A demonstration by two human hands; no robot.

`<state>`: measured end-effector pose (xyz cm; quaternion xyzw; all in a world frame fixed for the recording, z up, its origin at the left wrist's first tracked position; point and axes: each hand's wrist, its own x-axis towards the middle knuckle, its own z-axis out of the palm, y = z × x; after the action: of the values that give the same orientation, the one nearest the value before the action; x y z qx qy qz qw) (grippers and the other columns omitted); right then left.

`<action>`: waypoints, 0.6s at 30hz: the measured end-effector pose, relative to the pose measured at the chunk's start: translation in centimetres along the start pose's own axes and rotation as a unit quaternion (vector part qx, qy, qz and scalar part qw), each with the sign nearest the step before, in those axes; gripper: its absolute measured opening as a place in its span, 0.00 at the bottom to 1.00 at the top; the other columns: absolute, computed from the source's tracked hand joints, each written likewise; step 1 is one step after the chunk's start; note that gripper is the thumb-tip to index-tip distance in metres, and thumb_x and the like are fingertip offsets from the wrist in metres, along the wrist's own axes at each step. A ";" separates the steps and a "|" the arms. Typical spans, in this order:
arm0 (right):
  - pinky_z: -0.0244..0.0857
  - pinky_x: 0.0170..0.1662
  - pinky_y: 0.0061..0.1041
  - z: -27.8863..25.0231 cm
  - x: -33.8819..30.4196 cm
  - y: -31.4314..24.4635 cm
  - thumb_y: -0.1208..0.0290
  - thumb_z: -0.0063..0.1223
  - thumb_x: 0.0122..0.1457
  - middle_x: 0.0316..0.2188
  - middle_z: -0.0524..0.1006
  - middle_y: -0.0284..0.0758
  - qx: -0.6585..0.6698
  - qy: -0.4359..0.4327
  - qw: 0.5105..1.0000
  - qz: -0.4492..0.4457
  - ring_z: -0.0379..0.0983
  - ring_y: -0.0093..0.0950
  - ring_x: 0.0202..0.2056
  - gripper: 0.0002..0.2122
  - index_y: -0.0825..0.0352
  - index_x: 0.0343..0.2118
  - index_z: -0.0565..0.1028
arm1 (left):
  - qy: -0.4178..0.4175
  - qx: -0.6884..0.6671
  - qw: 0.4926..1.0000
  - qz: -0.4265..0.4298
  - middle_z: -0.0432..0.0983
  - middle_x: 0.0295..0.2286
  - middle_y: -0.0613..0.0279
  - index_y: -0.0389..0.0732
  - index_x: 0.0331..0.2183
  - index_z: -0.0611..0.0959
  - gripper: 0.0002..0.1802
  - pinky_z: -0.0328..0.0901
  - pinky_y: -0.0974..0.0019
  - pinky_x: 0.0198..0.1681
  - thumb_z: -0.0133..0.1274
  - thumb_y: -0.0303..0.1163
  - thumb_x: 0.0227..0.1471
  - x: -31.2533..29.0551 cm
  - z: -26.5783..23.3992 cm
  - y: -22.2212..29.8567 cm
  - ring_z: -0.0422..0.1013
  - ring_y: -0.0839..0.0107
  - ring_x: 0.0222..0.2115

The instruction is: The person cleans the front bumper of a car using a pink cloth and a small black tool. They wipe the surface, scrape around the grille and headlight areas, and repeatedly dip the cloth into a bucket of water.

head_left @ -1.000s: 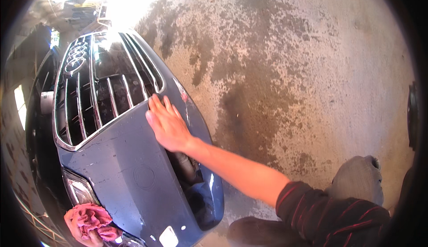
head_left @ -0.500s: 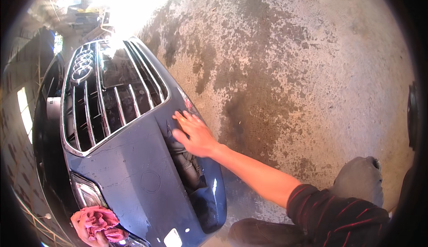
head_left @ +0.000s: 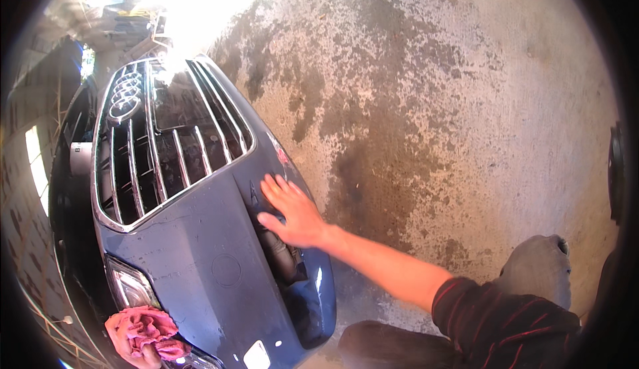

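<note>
A dark blue-grey car front bumper (head_left: 193, 236) fills the left half, with a chrome-slatted grille (head_left: 174, 139) at its far part. My right hand (head_left: 293, 210) lies on the bumper's right side, fingers stretched out and apart, just above a dark recessed opening (head_left: 285, 262). At the near left, beside the headlight (head_left: 133, 286), my left hand (head_left: 118, 334) is closed round a crumpled pink-red cloth (head_left: 152, 329). The cloth hides most of its fingers.
Worn, stained concrete floor (head_left: 426, 103) stretches to the right of the car. My bent knee (head_left: 536, 269) is at the lower right. Pale scuffs mark the bumper's right edge. Strong glare washes out the far left background.
My right hand has slid slightly toward me along the bumper, away from the scuffed edge. My left hand and the cloth have stayed about where they were.
</note>
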<state>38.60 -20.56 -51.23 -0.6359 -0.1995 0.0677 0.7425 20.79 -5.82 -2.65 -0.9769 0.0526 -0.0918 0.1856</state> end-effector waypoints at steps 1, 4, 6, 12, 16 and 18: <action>0.37 0.83 0.45 -0.7 1.8 0.2 0.41 0.45 0.74 0.81 0.53 0.49 0.024 0.005 1.000 -0.010 0.44 0.47 0.82 0.42 0.71 0.79 0.57 | -0.001 -0.005 1.000 -0.005 0.75 0.48 0.46 0.37 0.54 0.83 0.43 0.68 0.47 0.55 0.56 0.68 0.58 -0.1 0.2 0.2 0.75 0.51 0.50; 0.41 0.81 0.50 -1.0 3.8 0.4 0.51 0.54 0.72 0.81 0.55 0.48 0.009 0.004 0.999 -0.033 0.47 0.48 0.81 0.38 0.69 0.77 0.61 | -0.003 -0.014 1.000 -0.011 0.76 0.48 0.47 0.37 0.53 0.84 0.43 0.68 0.47 0.55 0.56 0.69 0.58 0.4 0.8 0.7 0.75 0.50 0.49; 0.45 0.80 0.55 -0.3 0.6 0.2 0.57 0.58 0.69 0.80 0.58 0.48 -0.022 0.006 0.997 -0.071 0.48 0.50 0.81 0.36 0.69 0.76 0.64 | -0.020 0.012 1.000 -0.014 0.76 0.47 0.46 0.36 0.53 0.84 0.43 0.68 0.47 0.55 0.55 0.68 0.59 0.4 0.2 0.5 0.75 0.50 0.50; 0.45 0.79 0.58 2.8 -4.0 -0.9 0.68 0.56 0.64 0.81 0.56 0.44 -0.172 0.032 0.981 -0.081 0.50 0.49 0.80 0.35 0.68 0.76 0.64 | 0.002 0.001 1.000 0.000 0.76 0.48 0.45 0.36 0.54 0.83 0.42 0.69 0.46 0.55 0.57 0.65 0.58 0.0 0.1 0.2 0.75 0.49 0.50; 0.44 0.80 0.58 4.1 -4.4 -1.5 0.69 0.57 0.63 0.81 0.55 0.43 -0.140 0.056 0.987 -0.052 0.48 0.50 0.80 0.37 0.69 0.76 0.63 | 0.005 -0.048 0.999 -0.002 0.75 0.49 0.44 0.35 0.55 0.82 0.41 0.69 0.46 0.56 0.57 0.62 0.56 -0.4 0.4 -0.8 0.75 0.48 0.51; 0.44 0.79 0.58 4.0 -4.4 -1.5 0.70 0.57 0.61 0.81 0.55 0.44 -0.133 0.059 0.988 -0.053 0.48 0.50 0.80 0.38 0.69 0.76 0.62 | 0.006 -0.031 0.999 -0.008 0.75 0.48 0.44 0.34 0.53 0.83 0.40 0.68 0.46 0.57 0.57 0.62 0.56 -0.2 0.3 -0.1 0.75 0.48 0.51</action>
<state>32.83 -18.67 -50.26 -0.7201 -0.1960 -0.0362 0.6646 20.71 -5.55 -2.94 -0.9820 0.0487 -0.0972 0.1545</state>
